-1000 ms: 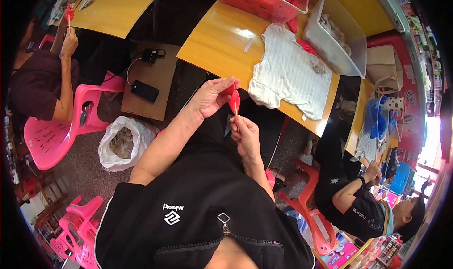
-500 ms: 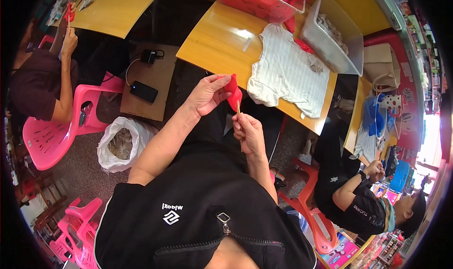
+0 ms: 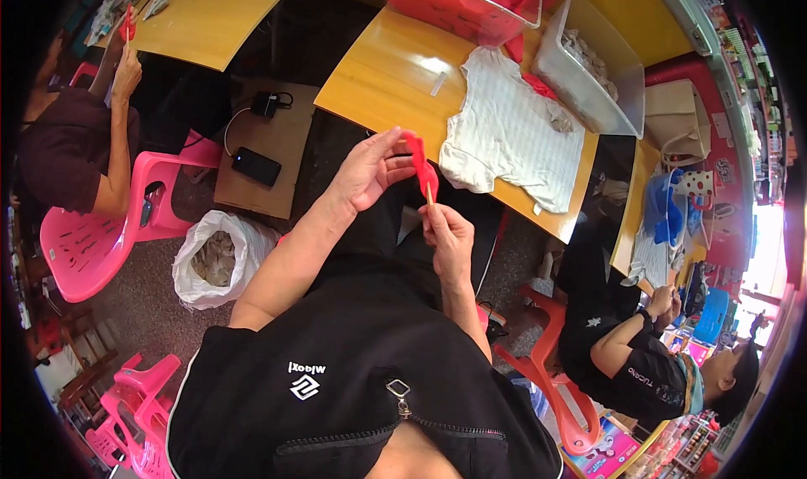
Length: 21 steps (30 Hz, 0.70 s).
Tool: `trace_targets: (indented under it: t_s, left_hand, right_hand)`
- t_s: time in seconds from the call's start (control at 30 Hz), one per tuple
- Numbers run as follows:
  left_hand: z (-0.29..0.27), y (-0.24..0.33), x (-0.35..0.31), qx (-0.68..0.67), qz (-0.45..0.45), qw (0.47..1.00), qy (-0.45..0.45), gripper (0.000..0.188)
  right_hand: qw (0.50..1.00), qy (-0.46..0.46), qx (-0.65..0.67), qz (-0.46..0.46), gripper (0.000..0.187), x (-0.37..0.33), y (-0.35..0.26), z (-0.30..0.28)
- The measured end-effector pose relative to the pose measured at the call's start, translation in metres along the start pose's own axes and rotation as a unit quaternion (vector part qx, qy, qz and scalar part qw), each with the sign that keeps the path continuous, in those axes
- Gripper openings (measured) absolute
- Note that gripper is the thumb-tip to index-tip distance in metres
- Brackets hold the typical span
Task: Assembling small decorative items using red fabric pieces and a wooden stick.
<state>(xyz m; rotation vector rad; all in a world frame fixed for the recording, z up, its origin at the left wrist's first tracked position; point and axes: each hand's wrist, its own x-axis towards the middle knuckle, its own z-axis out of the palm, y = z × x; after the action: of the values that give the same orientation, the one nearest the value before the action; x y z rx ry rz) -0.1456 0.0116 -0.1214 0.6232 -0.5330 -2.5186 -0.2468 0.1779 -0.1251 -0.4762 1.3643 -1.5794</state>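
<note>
1. Red cloth [image 3: 424, 166] is up in the air, near the yellow surface [image 3: 378, 67].
2. Left hand [image 3: 367, 173]: grip pinched on the cloth's top end.
3. Right hand [image 3: 451, 242]: grip squeezed on a thin stick [image 3: 429, 196] at the cloth's bottom.
4. That hand hides the stick's lower part.

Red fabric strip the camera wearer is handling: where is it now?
In the head view, the red fabric strip is just above centre, between the left hand and the thin tan stick pinched in the right hand, left of the white striped garment.
</note>
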Motion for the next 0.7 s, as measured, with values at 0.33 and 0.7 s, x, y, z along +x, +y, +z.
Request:
trace_targets:
  t_s: [0.33, 0.7]
  left_hand:
    - [0.004, 0.012, -0.014, 0.165, 0.019, 0.985, 0.038, 0.030]
    - [-0.004, -0.012, -0.011, 0.146, 0.016, 0.987, 0.067, 0.022]
  right_hand:
    - [0.835, 0.072, -0.479, -0.262, 0.011, 0.002, -0.027, 0.000]
    - [0.953, 0.094, -0.287, -0.025, 0.018, 0.003, -0.009, -0.008]
